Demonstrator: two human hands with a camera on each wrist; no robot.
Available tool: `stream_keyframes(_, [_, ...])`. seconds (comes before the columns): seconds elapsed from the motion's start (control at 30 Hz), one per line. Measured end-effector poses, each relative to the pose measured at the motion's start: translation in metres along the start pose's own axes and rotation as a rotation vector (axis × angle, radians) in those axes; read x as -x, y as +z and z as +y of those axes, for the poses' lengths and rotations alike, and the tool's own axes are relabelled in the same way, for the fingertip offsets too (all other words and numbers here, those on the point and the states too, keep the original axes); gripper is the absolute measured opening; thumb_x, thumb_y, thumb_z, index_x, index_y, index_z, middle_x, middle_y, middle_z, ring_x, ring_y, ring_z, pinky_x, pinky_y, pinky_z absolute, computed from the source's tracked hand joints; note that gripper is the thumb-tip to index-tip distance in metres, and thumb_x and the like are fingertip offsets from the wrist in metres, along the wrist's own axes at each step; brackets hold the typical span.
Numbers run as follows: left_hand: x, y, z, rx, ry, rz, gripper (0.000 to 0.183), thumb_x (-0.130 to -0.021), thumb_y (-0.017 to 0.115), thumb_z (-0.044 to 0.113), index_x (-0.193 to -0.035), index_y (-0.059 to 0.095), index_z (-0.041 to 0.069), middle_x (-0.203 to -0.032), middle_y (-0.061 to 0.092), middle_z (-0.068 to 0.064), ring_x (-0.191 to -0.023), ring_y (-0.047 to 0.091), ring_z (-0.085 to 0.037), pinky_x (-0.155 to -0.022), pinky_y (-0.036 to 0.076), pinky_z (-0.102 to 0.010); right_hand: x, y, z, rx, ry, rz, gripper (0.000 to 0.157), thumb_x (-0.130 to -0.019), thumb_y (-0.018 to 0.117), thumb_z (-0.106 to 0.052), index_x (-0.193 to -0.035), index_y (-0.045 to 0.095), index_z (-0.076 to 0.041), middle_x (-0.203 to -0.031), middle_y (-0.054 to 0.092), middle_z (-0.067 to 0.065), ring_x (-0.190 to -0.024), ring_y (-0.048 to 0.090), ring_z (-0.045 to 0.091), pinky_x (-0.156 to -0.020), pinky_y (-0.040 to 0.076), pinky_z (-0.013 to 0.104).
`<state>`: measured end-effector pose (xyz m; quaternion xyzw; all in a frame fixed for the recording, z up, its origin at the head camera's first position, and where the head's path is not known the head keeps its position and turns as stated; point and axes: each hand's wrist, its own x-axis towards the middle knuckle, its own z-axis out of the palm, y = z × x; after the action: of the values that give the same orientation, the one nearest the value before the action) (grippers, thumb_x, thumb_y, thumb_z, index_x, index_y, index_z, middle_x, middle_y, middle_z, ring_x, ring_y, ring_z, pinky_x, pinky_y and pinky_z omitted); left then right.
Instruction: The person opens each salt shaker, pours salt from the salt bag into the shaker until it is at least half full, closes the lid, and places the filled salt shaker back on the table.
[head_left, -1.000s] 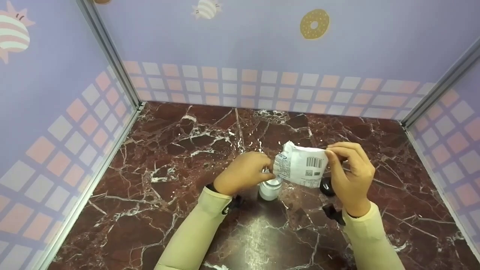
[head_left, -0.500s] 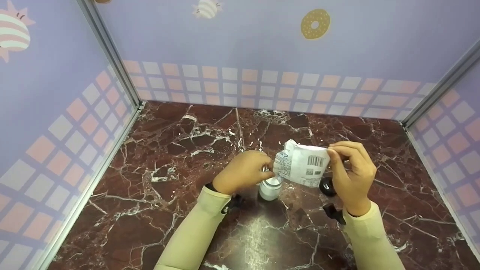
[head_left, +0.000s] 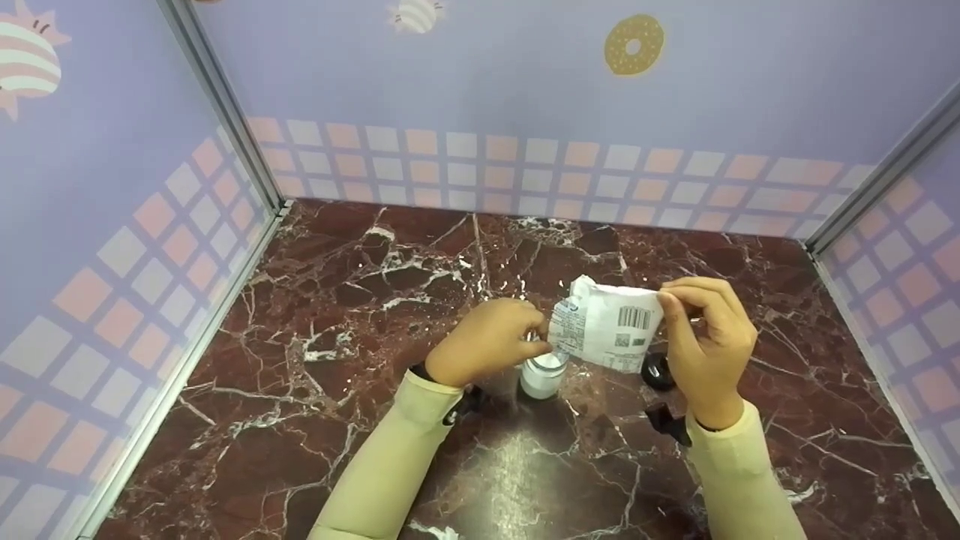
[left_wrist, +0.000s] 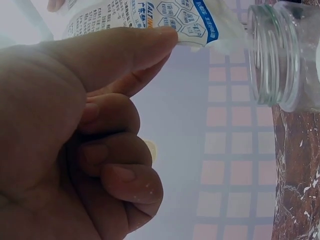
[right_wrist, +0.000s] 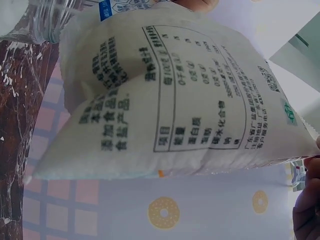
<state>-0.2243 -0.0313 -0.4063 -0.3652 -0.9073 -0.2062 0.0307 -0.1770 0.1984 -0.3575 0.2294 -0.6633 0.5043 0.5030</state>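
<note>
A white printed bag of salt (head_left: 607, 328) is held tilted between both hands, its left end at the mouth of a clear glass jar (head_left: 543, 381). My left hand (head_left: 487, 341) pinches that end between thumb and index finger; in the left wrist view its other fingers are curled in. At the bag's upper right corner, my right hand (head_left: 709, 341) pinches with thumb and fingers. White salt shows inside the upright jar, whose threaded rim (left_wrist: 270, 55) is uncovered. In the right wrist view the bag's printed side (right_wrist: 190, 95) bulges and covers much of the scene.
A round black lid (head_left: 658, 372) lies on the dark red marble tabletop (head_left: 360, 352), just right of the jar and partly behind my right hand. White grains (head_left: 465, 264) are scattered beyond the jar. Purple panel walls (head_left: 487, 82) stand at the back and both sides.
My right hand and its corner of the bag have risen slightly and shifted a little right. The left hand keeps its pinch by the jar. The head view has shifted slightly.
</note>
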Motion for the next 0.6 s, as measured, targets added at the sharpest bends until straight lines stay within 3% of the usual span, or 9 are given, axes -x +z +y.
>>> stream_keyframes(0.6, [-0.0019,0.0015,-0.0008,0.016,-0.028,-0.017,0.017,-0.086,0.068,0.035,-0.081,0.065,0.019,-0.076,0.058,0.013,-0.066,0.052,-0.006,-0.064,0.045,-0.022,-0.0037,0.0040,-0.0021,0.028,0.035,-0.034,0.007,-0.073,0.069,0.017,-0.073,0.064,0.012,-0.078,0.063,0.022,-0.066,0.055,0.013,-0.058,0.044,0.018])
